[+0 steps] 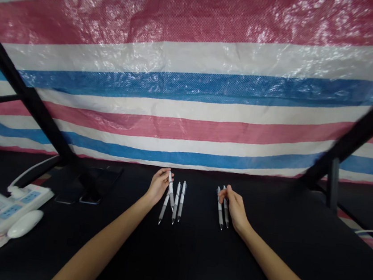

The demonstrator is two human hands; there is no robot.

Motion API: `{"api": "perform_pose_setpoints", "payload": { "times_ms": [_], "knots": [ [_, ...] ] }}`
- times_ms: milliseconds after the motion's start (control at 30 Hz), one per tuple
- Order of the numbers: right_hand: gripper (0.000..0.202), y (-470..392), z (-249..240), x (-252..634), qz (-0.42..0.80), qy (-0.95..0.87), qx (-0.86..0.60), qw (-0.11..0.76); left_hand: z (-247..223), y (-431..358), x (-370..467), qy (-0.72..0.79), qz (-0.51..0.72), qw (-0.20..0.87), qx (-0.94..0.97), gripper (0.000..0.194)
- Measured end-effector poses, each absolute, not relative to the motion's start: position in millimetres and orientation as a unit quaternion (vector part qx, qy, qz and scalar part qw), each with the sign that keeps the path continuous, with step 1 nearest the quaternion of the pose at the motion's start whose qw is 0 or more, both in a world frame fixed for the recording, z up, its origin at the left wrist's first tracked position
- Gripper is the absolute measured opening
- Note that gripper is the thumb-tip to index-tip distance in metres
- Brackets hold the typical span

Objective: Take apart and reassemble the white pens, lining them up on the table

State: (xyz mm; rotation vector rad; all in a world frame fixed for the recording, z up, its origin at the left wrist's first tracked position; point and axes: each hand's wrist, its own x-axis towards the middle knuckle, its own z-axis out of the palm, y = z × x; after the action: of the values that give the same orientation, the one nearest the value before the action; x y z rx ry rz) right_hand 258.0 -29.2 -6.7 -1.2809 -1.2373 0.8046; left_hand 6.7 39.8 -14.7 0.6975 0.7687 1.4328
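My left hand (pixel 160 186) pinches a white and grey click pen (pixel 171 191) near its upper end, with the grey grip and tip slanting down to the right. Below and beside it lie three similar pens: one partly covered by the held pen (pixel 163 209), a middle pen (pixel 176 204) and a right-hand pen (pixel 181 202). To the right, my right hand (pixel 236 208) has its thumb and fingers closed about the upper part of a pen (pixel 225 212). Another pen (pixel 220 211) lies just left of that, close to the fingertips. All tips point toward me.
The black tabletop (pixel 173 260) carries a white power strip (pixel 13 210) at the left, with a white mouse-shaped object (pixel 25 224) beside it. Dark flat devices (pixel 92 185) lie farther back. Black frame bars (pixel 47 119) slant at both sides before a striped plastic sheet (pixel 188 126).
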Motion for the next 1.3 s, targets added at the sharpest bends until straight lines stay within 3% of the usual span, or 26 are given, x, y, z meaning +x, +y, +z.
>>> {"api": "perform_pose_setpoints", "payload": {
  "times_ms": [333,700,1300],
  "knots": [
    [0.057,-30,-5,264,0.285,-0.544,-0.566,0.550,-15,40,6,0.337,0.627,0.636,0.298,0.009],
    [0.032,-30,-3,275,0.117,-0.696,-0.641,0.301,-13,37,7,0.338,0.620,0.638,0.306,0.007],
    [0.025,-32,2,272,0.030,-0.731,-0.648,0.211,-10,30,12,0.379,0.593,0.570,0.424,0.027]
  ]
}}
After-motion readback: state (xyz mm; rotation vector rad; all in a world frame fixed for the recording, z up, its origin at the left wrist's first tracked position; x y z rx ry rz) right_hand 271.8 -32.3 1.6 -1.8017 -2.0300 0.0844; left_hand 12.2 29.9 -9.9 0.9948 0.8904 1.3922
